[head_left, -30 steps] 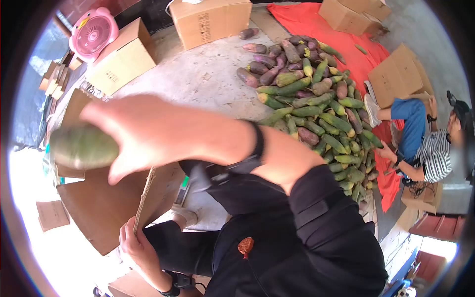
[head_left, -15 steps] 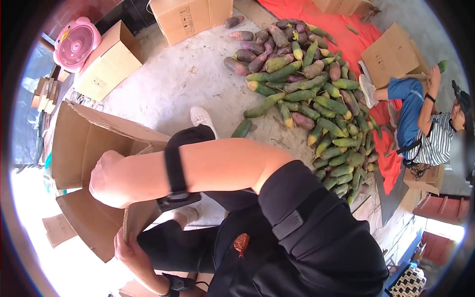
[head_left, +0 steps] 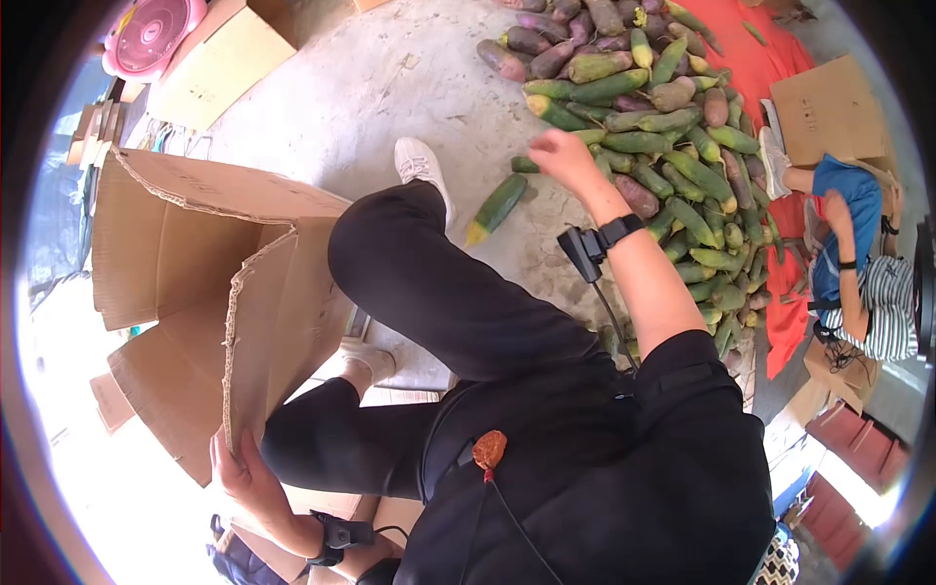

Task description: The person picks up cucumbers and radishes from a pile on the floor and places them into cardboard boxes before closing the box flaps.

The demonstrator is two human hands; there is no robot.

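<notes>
My left hand point(head_left: 244, 473) grips the lower end of an open cardboard box's upright flap point(head_left: 258, 327), fingers wrapped over its edge. The brown box point(head_left: 180, 258) stands beside my knees, its opening toward me. My right hand point(head_left: 567, 161) hovers at the near edge of a heap of long green and purple radishes point(head_left: 697, 175); its fingers are slightly blurred, loosely bent and apart, with nothing visible in them. Just beside its fingertips lies the end of a green radish point(head_left: 525, 165). Another green radish point(head_left: 498, 207) with a yellowish tip lies alone on the floor near my shoe.
A red sheet point(head_left: 780, 331) lies under and behind the heap. At the far right sits another person point(head_left: 858, 283) beside a cardboard box point(head_left: 829, 112). A closed carton point(head_left: 224, 63) and a pink fan point(head_left: 151, 37) stand at upper left. A cord point(head_left: 616, 327) hangs from my right wrist device.
My right hand has moved from over the box across to the radish heap. My left hand still holds the flap. The view has shifted, so the heap sits higher in the picture.
</notes>
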